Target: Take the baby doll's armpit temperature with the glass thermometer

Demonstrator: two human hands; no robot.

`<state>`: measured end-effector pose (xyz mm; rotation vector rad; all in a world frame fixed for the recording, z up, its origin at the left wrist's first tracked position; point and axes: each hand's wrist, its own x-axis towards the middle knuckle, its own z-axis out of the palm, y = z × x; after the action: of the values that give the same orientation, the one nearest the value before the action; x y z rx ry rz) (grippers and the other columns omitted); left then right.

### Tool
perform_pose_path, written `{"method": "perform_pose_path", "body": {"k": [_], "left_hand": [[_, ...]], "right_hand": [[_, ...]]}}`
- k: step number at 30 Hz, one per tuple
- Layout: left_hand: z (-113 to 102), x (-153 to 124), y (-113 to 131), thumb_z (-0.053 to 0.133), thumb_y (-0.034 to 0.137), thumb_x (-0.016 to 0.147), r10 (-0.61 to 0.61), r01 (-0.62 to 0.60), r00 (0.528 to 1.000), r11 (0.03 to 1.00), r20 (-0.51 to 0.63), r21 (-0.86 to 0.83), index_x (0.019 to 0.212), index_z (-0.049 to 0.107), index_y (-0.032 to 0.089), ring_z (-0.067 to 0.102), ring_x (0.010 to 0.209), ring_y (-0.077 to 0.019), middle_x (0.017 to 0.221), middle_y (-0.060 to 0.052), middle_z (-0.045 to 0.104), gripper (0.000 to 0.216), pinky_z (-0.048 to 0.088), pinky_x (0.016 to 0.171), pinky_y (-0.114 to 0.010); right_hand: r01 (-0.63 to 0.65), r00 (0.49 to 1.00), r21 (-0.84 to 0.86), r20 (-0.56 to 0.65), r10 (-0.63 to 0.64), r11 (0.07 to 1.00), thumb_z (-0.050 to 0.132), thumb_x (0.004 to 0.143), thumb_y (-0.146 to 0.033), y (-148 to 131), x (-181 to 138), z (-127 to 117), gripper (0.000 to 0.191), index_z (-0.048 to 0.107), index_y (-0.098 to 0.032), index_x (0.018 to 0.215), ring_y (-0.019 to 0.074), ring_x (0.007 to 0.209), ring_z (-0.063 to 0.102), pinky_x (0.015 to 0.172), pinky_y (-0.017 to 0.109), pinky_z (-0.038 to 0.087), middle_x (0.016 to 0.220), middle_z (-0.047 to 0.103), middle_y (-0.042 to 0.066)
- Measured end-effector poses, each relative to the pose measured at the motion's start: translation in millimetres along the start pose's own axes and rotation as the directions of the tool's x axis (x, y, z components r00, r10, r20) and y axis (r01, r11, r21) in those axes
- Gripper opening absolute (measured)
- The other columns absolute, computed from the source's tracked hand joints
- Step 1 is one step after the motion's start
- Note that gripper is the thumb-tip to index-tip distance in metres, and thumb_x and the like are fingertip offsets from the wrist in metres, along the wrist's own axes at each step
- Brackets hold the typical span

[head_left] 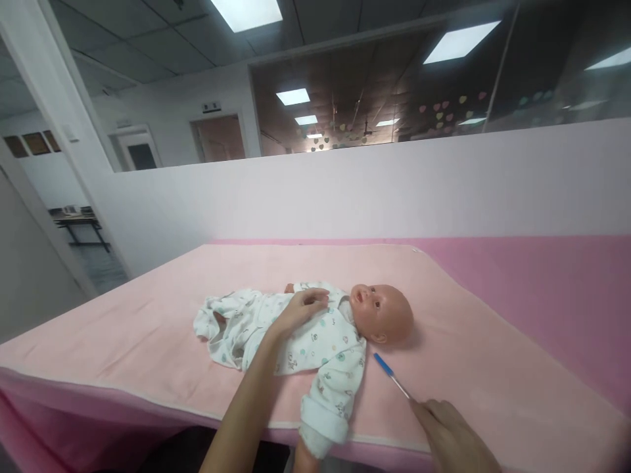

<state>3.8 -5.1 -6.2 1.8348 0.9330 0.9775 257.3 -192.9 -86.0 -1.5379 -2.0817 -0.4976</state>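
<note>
A baby doll point(315, 338) in a white printed romper lies on its back, its bald head point(389, 315) to the right. My left hand point(302, 309) rests on the doll's chest, fingers loosely bent with a gap at the thumb. In my right hand point(451, 430), at the lower right, is a thin pale stick with a blue end point(383, 364), held closed between the fingers. The blue end points up and left, close to the doll's shoulder and apart from its head. The hand hides the stick's other end. The doll's near sleeve point(335, 401) hangs toward the table's front edge.
A pale pink blanket point(162, 295) covers the surface, over a darker pink cloth point(537, 295). Behind stands a white partition point(394, 190) with glass above it. A doorway and a distant table point(76, 220) are at the left.
</note>
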Motion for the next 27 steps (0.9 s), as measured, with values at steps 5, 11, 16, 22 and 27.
{"method": "perform_pose_path", "body": {"k": [5, 11, 16, 22, 27], "left_hand": [[3.2, -2.2, -2.4, 0.065, 0.032, 0.07, 0.01, -0.011, 0.999, 1.0, -0.05, -0.002, 0.105, 0.062, 0.016, 0.056, 0.1, -0.022, 0.106, -0.008, 0.064, 0.039, 0.042, 0.088, -0.032], [8.9, -10.4, 2.4, 0.06, 0.033, 0.073, 0.055, -0.047, 0.996, 0.992, -0.066, 0.115, 0.1, 0.065, 0.018, 0.054, 0.101, -0.0223, 0.107, -0.005, 0.063, 0.031, 0.039, 0.091, -0.033], [8.7, -13.3, 12.0, 0.06, 0.035, 0.072, 0.109, -0.111, 0.994, 0.954, 0.022, 0.277, 0.089, 0.07, 0.023, 0.054, 0.1, -0.0238, 0.099, -0.004, 0.066, 0.023, 0.038, 0.089, -0.033], [6.7, -9.8, 5.4, 0.052, 0.043, 0.078, 0.076, -0.068, 0.997, 0.976, -0.028, 0.207, 0.076, 0.07, 0.018, 0.056, 0.085, -0.0221, 0.083, -0.004, 0.066, 0.03, 0.042, 0.078, -0.031], [5.6, -8.8, 4.5, 0.051, 0.042, 0.08, 0.093, -0.094, 0.996, 0.953, 0.02, 0.288, 0.097, 0.068, 0.02, 0.052, 0.097, -0.0229, 0.098, -0.005, 0.061, 0.033, 0.039, 0.087, -0.033]], "right_hand": [[-0.101, 0.993, -0.027, 0.065, 0.103, 0.995, 0.035, 0.068, 0.008, -20.0, 1.0, -13.0, 0.046, 0.063, -0.017, 0.096, 0.0185, 0.072, 0.055, 0.065, 0.03, 0.047, 0.08, 0.06, 0.006], [-0.165, 0.985, 0.018, 0.051, 0.164, 0.986, 0.034, 0.076, 0.002, -22.6, -2.1, -13.6, 0.046, 0.059, -0.017, 0.109, 0.0186, 0.077, 0.055, 0.067, 0.03, 0.047, 0.088, 0.06, 0.008], [-0.21, 0.975, 0.235, -0.015, 0.22, 0.949, 0.034, 0.084, -0.014, -13.0, 12.5, -34.1, 0.032, 0.064, -0.02, 0.095, 0.0164, 0.073, 0.059, 0.064, 0.026, 0.048, 0.08, 0.063, 0.005], [-0.199, 0.93, 0.419, -0.205, 0.306, 0.886, 0.046, 0.083, -0.031, -23.7, 64.4, -90.0, 0.021, 0.066, -0.024, 0.084, 0.0174, 0.08, 0.062, 0.071, 0.028, 0.048, 0.085, 0.067, 0.001], [-0.04, 0.888, 0.429, -0.399, 0.229, 0.902, 0.048, 0.082, -0.024, -29.3, 126.8, -87.3, 0.02, 0.067, -0.022, 0.085, 0.017, 0.079, 0.063, 0.072, 0.03, 0.049, 0.084, 0.068, 0.001]]}}
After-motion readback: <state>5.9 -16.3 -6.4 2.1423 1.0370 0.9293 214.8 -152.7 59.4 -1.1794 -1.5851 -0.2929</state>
